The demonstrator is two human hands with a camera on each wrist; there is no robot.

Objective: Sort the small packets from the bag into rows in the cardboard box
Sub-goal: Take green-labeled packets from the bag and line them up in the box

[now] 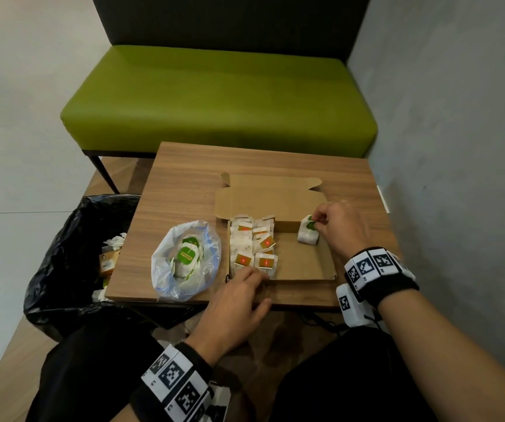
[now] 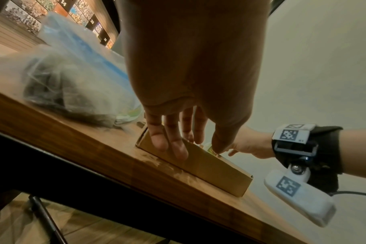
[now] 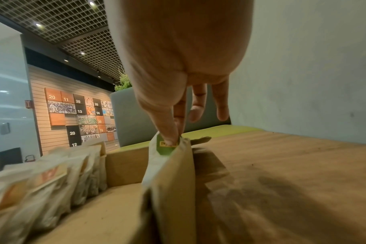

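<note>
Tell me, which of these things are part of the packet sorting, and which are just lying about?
Part of the job:
cardboard box
orange-tagged packets in rows
green-tagged packet, pinched by the right hand
plastic bag of packets
left hand, steadying the box

Just lying about:
black bin bag
green bench

Cardboard box [image 1: 303,263] on table [image 1: 184,190], bag [image 1: 184,260] left of it, bin [image 1: 62,254] left of table, bench [image 1: 217,95] behind.

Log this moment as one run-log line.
right hand: pinches green-tag packet at cardboard box right wall | left hand: steadies box front wall | orange-tag packets: rowed left | bag: green packets remain
</note>
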